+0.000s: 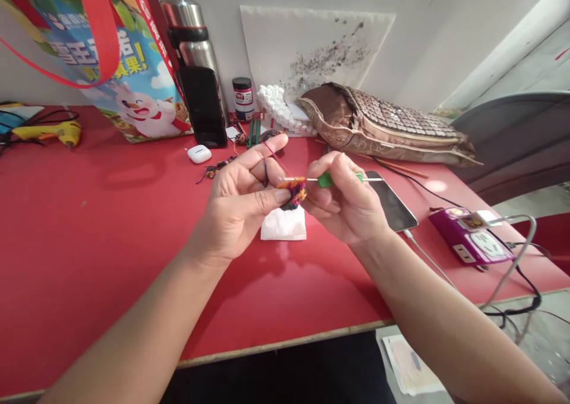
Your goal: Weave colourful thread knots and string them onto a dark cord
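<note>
Between the thumb and fingers of my left hand (pixel 243 199) is a small piece of crochet work (pixel 294 193) in orange, purple and dark yarn. A strand of yarn (pixel 276 159) runs over my raised left index finger down to the work. My right hand (pixel 350 199) grips a crochet hook (pixel 327 180) by its green handle. The hook's thin shaft points left, with orange loops on it at the top edge of the piece. Below the work, a folded white tissue packet (pixel 284 224) lies on the red table (pixel 133 226).
Behind stand a patterned bag (pixel 133 65), a steel flask (pixel 191 35), a black phone (pixel 205 107) and a jar (pixel 243 98). At right are a tablet-like device (pixel 394 205), a purple power strip (pixel 472 237) with cables, and a brown cushion (pixel 383 125). A yellow glue gun (pixel 48 132) lies left.
</note>
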A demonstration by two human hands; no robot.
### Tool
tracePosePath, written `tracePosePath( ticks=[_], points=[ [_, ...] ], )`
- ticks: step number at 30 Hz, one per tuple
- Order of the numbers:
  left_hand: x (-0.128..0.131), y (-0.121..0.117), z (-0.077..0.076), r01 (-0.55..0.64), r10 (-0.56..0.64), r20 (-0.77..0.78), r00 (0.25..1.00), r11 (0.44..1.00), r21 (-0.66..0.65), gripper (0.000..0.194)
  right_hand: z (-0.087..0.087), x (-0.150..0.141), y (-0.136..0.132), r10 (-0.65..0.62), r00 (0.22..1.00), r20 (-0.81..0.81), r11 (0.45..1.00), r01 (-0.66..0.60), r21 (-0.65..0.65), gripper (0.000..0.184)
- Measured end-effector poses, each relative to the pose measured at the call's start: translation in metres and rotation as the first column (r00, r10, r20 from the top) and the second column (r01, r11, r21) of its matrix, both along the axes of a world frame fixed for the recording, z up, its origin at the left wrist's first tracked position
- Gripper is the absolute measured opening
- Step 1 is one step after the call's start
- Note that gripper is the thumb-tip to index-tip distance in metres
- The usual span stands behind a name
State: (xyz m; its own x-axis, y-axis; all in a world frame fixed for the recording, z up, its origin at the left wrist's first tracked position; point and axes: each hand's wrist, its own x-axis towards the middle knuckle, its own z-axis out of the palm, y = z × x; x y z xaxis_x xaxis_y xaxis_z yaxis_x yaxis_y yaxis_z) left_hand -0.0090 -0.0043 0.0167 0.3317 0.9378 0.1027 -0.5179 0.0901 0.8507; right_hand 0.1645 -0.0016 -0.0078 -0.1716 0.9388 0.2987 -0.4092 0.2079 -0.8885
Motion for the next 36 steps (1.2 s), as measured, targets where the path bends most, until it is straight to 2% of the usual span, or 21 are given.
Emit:
tracePosePath(
  ticks=[2, 4, 9, 15, 20, 26, 33, 36],
  points=[
    [0.000, -0.002, 0.001, 0.025, -0.024, -0.020, 1.000, 1.000, 0.019, 0.061, 0.001, 0.009, 0.006, 0.081, 0.997, -0.016, 0.997, -0.081, -0.017, 0.043],
    [0.000, -0.003, 0.001, 0.042, -0.040, -0.048, 0.998, 0.998, 0.037, 0.066, 0.002, 0.016, 0.009, 0.099, 0.995, -0.013, 0.995, -0.099, -0.007, 0.043],
    [0.000, -0.005, 0.002, 0.037, -0.032, -0.096, 0.995, 0.998, 0.056, 0.070, 0.005, 0.022, 0.007, 0.045, 0.999, 0.030, 0.998, -0.046, 0.041, 0.040],
    [0.000, -0.005, 0.004, 0.000, 0.006, -0.104, 0.995, 0.998, 0.057, 0.063, 0.008, 0.021, 0.006, -0.043, 0.995, 0.085, 0.999, 0.040, 0.035, 0.050],
    [0.001, -0.005, 0.004, -0.005, 0.010, -0.104, 0.995, 0.999, 0.048, 0.066, 0.009, 0.021, 0.006, -0.053, 0.995, 0.085, 0.998, 0.050, 0.035, 0.046],
    [0.000, -0.003, 0.001, -0.008, 0.013, -0.102, 0.995, 0.999, 0.048, 0.078, 0.008, 0.024, 0.007, -0.078, 0.991, 0.108, 0.996, 0.074, 0.040, 0.043],
    [-0.001, -0.001, -0.004, -0.030, 0.041, -0.146, 0.989, 0.997, 0.077, 0.068, 0.011, 0.022, 0.005, -0.100, 0.988, 0.117, 0.993, 0.093, 0.068, 0.041],
    [-0.002, 0.000, -0.006, -0.034, 0.044, -0.159, 0.986, 0.998, 0.061, 0.072, 0.010, 0.021, 0.004, -0.149, 0.978, 0.146, 0.987, 0.137, 0.089, 0.042]
  ],
)
